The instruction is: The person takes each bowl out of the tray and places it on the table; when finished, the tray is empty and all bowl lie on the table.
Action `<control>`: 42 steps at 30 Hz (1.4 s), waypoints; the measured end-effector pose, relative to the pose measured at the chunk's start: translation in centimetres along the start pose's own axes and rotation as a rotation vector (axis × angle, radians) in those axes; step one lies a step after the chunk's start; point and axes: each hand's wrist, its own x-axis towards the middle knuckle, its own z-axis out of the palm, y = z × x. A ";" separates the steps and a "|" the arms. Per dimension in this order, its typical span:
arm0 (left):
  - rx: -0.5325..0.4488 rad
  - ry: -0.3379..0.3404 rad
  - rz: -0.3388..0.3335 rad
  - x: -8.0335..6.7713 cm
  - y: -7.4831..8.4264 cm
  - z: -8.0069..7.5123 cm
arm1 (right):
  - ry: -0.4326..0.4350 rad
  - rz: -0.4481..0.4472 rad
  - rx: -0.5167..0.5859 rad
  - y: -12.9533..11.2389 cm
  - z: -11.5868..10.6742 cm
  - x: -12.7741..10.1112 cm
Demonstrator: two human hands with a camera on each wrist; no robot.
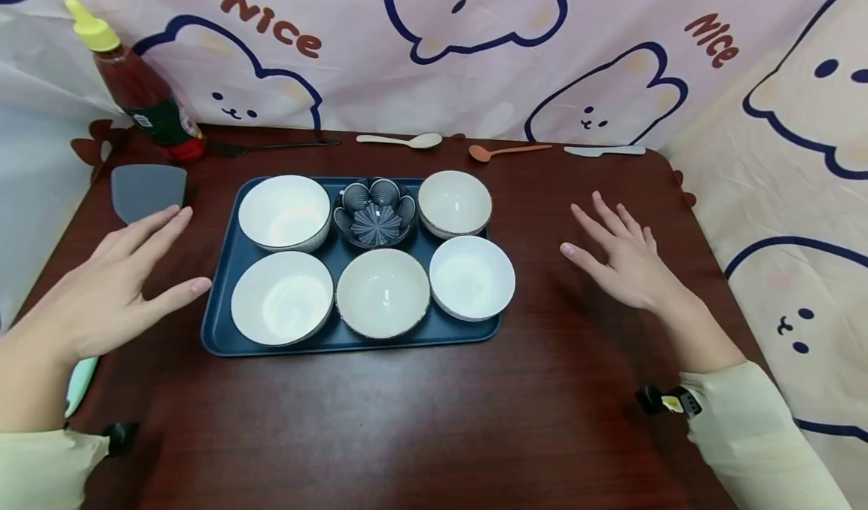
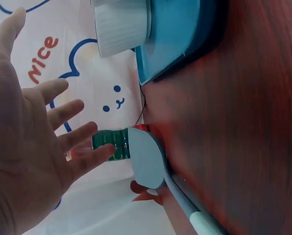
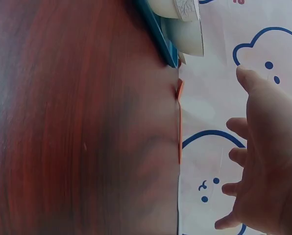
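My left hand [image 1: 115,288] hovers with fingers spread left of a blue tray [image 1: 353,344], over a spatula with a grey blade [image 1: 148,190] and a pale green handle [image 2: 202,223]. On the tray stand several bowls: a white bowl [image 1: 285,212] at back left, a dark petal-patterned bowl [image 1: 376,216], a cream bowl [image 1: 454,203] at back right, and in front a white bowl [image 1: 281,299], a cream bowl [image 1: 383,293] and a white bowl [image 1: 472,278]. Right of the tray, my right hand [image 1: 620,258] hangs above the table, fingers apart, holding nothing.
A red sauce bottle with a yellow cap [image 1: 145,88] stands at back left. Along the back edge lie a dark fork [image 1: 271,147], a white spoon [image 1: 407,141], an orange spoon [image 1: 502,151] and a pale knife [image 1: 603,151]. A patterned cloth [image 1: 434,96] hangs behind the table.
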 end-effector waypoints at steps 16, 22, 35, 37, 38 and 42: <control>-0.416 -0.005 0.032 -0.4 -2.2 2.8 | -0.058 -0.073 0.218 -1.7 1.6 3.5; -0.479 -0.055 0.011 0.1 -2.6 4.5 | -0.112 -0.078 0.414 -2.1 2.6 5.3; -0.532 0.020 0.095 -0.5 -4.0 6.3 | -0.139 -0.143 0.722 -5.5 4.9 9.3; -0.532 0.001 0.099 -0.4 -4.1 6.4 | -0.139 -0.133 0.764 -5.8 5.1 9.5; -0.530 -0.007 0.099 -0.4 -4.2 6.5 | -0.140 -0.127 0.785 -5.8 5.2 9.5; -0.503 -0.031 0.085 -0.1 -4.2 6.6 | -0.150 -0.089 0.876 -5.8 5.6 9.7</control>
